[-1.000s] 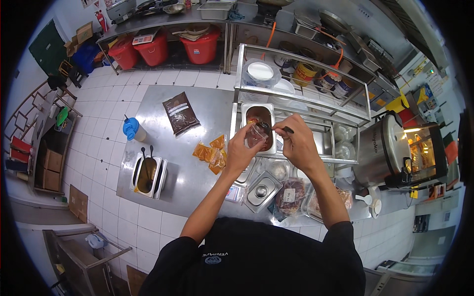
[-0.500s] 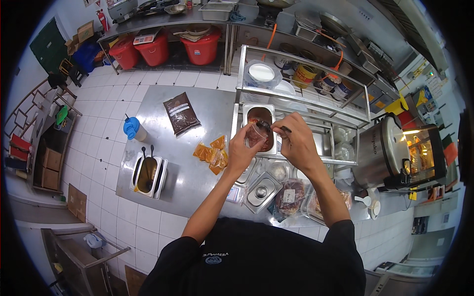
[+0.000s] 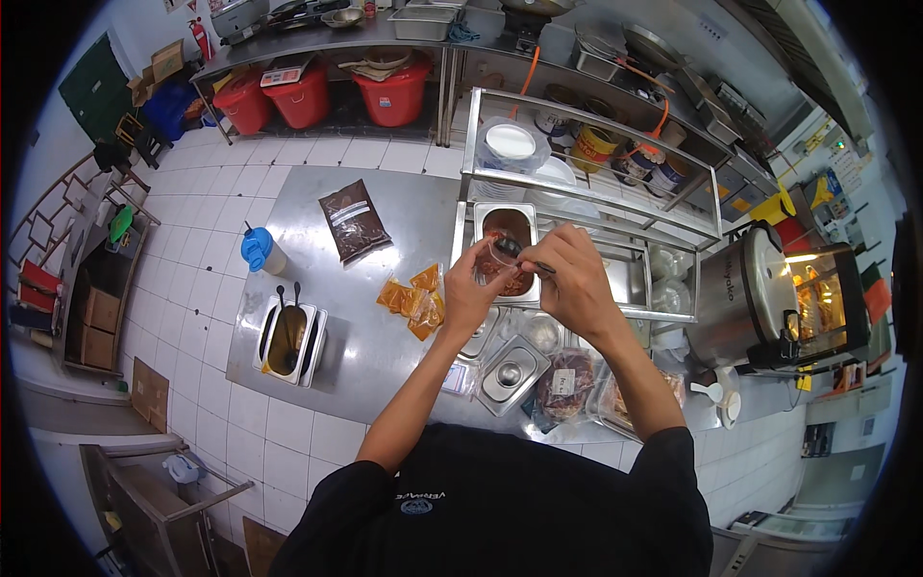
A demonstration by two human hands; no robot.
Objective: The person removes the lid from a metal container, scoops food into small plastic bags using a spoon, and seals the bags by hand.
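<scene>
Over a steel food pan (image 3: 505, 206) holding dark red sauce, my left hand (image 3: 469, 296) grips a small clear plastic bag (image 3: 499, 265) with its mouth spread. My right hand (image 3: 577, 279) is closed around the handle of a dark spoon (image 3: 508, 247), whose bowl lies at the bag's mouth. Whether sauce is in the spoon is hard to make out. Left of my left hand lie several bags of orange sauce (image 3: 415, 303). Below my wrists sit a lidded steel pan (image 3: 510, 376) and a bag of dark red food (image 3: 565, 385).
A large bag of dark brown sauce (image 3: 354, 221) lies on the steel table (image 3: 288, 207). At left stand a blue-lidded shaker bottle (image 3: 261, 252) and steel pans with ladles (image 3: 290, 338). A metal rack (image 3: 586, 204) rises beyond my hands; a large cooker (image 3: 735, 298) stands at right.
My right hand has shifted slightly left, and the spoon's bowl has moved to the bag's mouth. My left hand stays almost in place, still gripping the bag.
</scene>
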